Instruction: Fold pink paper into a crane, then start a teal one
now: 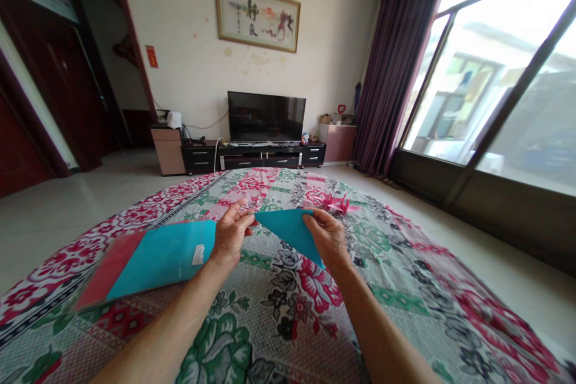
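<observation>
A blue sheet of paper (288,227), folded into a triangle, is held up between my two hands above the table. My left hand (231,231) pinches its pointed left corner between thumb and fingers. On the other side, my right hand (327,234) grips the upper right corner, thumb in front. The paper's lower tip hangs beside my right wrist. Left of my left hand lies a clear packet of blue and red paper (164,255) with a small white label. A pink folded paper piece (335,203) rests on the table beyond my right hand.
A flowered cloth (225,342) covers the round table. Across the room, a television (267,117) stands on a low black cabinet (256,159). Large windows (486,90) and a purple curtain (389,66) are on the right; a dark red door (67,72) is on the left.
</observation>
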The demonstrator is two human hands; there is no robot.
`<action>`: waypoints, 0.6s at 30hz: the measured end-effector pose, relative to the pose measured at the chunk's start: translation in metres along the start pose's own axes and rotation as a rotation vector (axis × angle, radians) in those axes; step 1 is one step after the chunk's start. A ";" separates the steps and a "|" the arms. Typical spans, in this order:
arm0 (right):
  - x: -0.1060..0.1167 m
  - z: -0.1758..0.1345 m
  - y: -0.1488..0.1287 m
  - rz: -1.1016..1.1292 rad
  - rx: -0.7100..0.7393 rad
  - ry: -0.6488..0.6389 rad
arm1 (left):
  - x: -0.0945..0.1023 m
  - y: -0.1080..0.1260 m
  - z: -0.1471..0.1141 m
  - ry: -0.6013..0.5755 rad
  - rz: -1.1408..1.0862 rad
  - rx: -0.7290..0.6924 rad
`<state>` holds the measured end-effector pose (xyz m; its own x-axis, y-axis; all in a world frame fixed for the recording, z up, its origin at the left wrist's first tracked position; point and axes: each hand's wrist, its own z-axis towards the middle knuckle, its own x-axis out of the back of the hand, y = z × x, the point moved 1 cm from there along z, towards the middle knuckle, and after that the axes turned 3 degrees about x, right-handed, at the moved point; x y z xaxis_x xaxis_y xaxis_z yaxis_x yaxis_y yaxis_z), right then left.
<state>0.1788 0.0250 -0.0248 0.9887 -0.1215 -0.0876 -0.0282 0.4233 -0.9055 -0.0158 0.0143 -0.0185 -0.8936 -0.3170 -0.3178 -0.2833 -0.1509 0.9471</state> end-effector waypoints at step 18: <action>0.020 0.003 0.018 -0.177 -0.387 -0.189 | 0.007 -0.021 0.003 -0.062 0.742 0.050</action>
<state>0.1990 0.0330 -0.0416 0.9918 0.0197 0.1266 0.1258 0.0400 -0.9913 -0.0168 0.0185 -0.0407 -0.8736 -0.2655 0.4079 0.3883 0.1251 0.9130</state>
